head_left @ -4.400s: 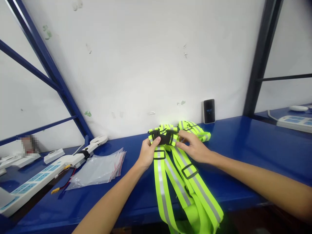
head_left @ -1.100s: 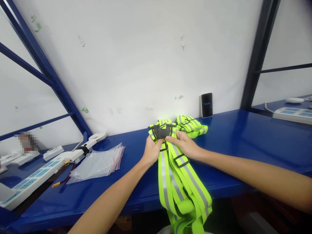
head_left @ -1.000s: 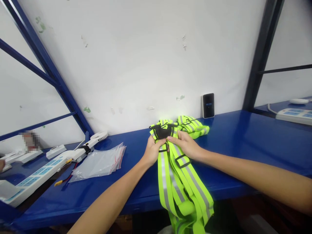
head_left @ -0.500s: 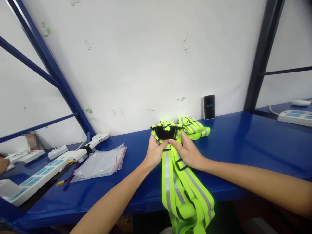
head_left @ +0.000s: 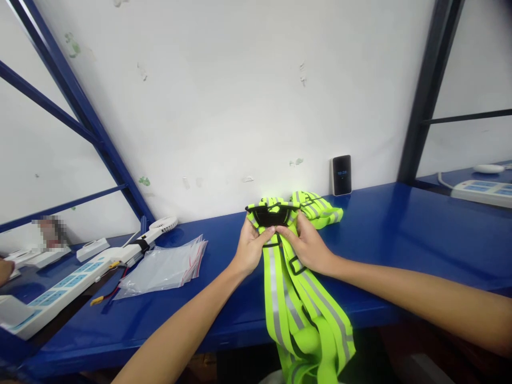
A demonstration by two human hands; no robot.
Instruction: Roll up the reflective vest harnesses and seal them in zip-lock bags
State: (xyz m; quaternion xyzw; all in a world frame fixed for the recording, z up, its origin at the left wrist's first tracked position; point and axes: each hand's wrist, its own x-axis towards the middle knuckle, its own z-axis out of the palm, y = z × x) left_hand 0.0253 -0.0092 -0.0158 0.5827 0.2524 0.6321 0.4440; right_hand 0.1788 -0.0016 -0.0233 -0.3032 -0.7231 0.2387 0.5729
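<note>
A neon-yellow reflective strap harness (head_left: pixel 276 288) with grey stripes and black slide buckles is held up over the table's front part. My left hand (head_left: pixel 253 245) grips its upper end from the left, thumb on the front. From the right, my right hand (head_left: pixel 307 242) grips the same end, its thumb tip close to the left thumb. Between the hands shows a black piece (head_left: pixel 272 215) at the harness's top. Long straps hang down past the table edge. Just behind, a second bundle of neon-yellow straps (head_left: pixel 320 209) lies on the table.
Clear zip bags (head_left: pixel 164 269) lie left on the blue table (head_left: pixel 384 234), beside a white power strip (head_left: pixel 66 288) and a small white fan (head_left: pixel 163 224). A dark-screened device (head_left: pixel 341 175) leans on the wall. Another person's hand (head_left: pixel 5 271) shows at the far left.
Both hands keep their hold on the harness. The black piece at its top has tilted slightly, and the hanging straps have shifted a little. The view has moved slightly.
</note>
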